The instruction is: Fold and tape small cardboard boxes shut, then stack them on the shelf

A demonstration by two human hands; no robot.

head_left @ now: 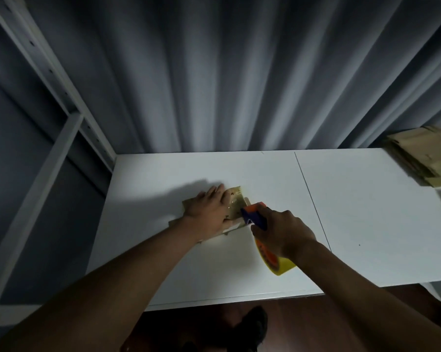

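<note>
A small brown cardboard box [236, 203] lies on the white table [366, 212], left of the middle. My left hand [209, 212] presses flat on top of it, fingers straight and pointing away from me, covering most of the box. A shiny strip of tape shows on the box's top beside my fingers. My right hand [281, 233] grips a tape dispenser [255, 215] with an orange and blue head and a yellow tape roll [280, 265]. The dispenser's head touches the right side of the box.
A stack of flat brown cardboard [422, 158] sits at the table's far right. A grey metal shelf frame [62, 138] stands at the left. A grey curtain hangs behind the table. My shoe [252, 326] shows on the dark floor below the front edge.
</note>
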